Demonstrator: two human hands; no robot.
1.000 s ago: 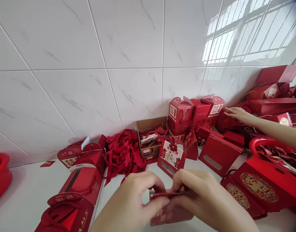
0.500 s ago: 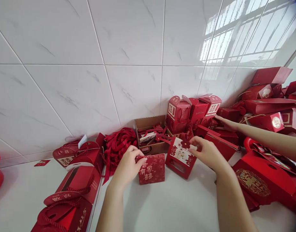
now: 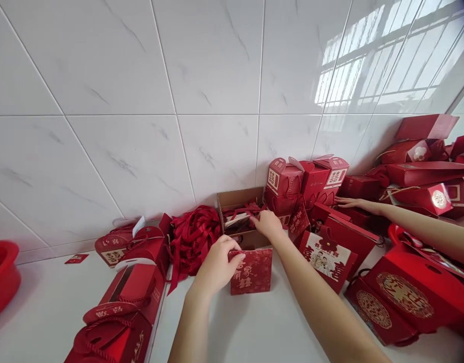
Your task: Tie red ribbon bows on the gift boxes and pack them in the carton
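My left hand (image 3: 220, 264) pinches the upper left edge of a small red gift box (image 3: 256, 277) with pale lettering, held upright on the white tabletop. My right hand (image 3: 269, 225) reaches over the front of a cardboard box (image 3: 225, 199), its fingers drawn together among red pieces and whitish cards (image 3: 235, 220). What those fingers grip, if anything, I cannot make out. Right of my right forearm a red gift box with a white cartoon panel (image 3: 325, 259) leans against other red boxes. A heap of dark red ribbon (image 3: 196, 232) lies left of the cardboard box.
Red boxes with rope handles (image 3: 133, 287) line the left side. Stacked red boxes (image 3: 285, 179) stand along the tiled wall, with a large pile (image 3: 417, 174) at right. Another person's hand (image 3: 355, 202) rests among boxes there. A red basin (image 3: 5, 277) is far left.
My right hand has let go of the cartoon gift box, now leaning further right, and moved left to the cardboard box. My left hand keeps its red gift box. The view has shifted slightly.
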